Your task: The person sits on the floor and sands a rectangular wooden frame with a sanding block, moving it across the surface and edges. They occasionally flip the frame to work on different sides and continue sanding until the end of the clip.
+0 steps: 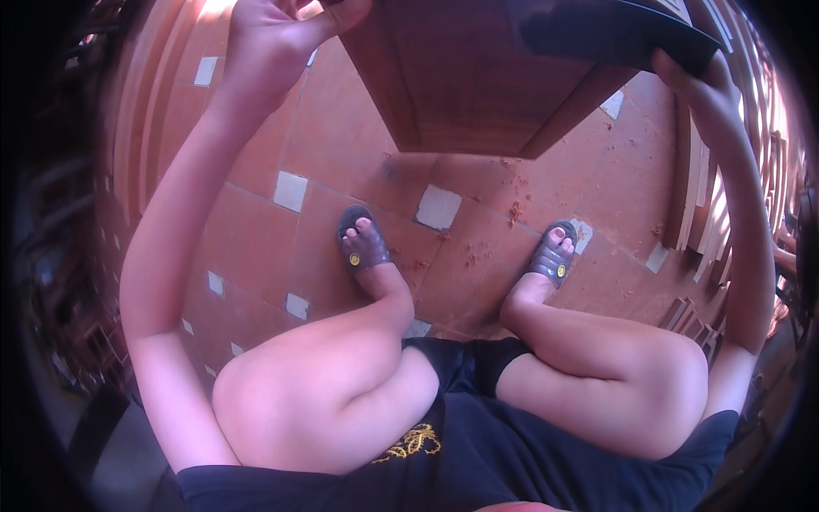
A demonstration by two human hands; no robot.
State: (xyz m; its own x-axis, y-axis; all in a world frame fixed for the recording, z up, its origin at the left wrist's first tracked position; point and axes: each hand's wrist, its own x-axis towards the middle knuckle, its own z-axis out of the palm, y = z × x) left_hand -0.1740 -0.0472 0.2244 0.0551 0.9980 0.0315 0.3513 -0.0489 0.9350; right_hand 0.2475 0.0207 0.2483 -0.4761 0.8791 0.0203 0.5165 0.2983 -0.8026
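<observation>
A dark reddish-brown wooden piece (478, 94) with a framed panel face stands before me at the top of the view, its upper part cut off by the frame's edge. At its upper left corner is my left hand (277, 38), closed, with the thumb along the wood; some of its fingers are out of view. On the right, my right hand (704, 85) grips the end of a dark, flat, smooth-edged piece (614, 36) lying across the upper right of the wood. What kind of thing that dark piece is, I cannot make out.
Both my feet, in dark sandals (550, 256), rest on the reddish tiled floor (328, 145), which has small white inset tiles. Reddish shavings or crumbs (515, 212) are scattered between the feet and the wood. Wooden strips (693, 196) stand along the right; more long boards (149, 111) line the left.
</observation>
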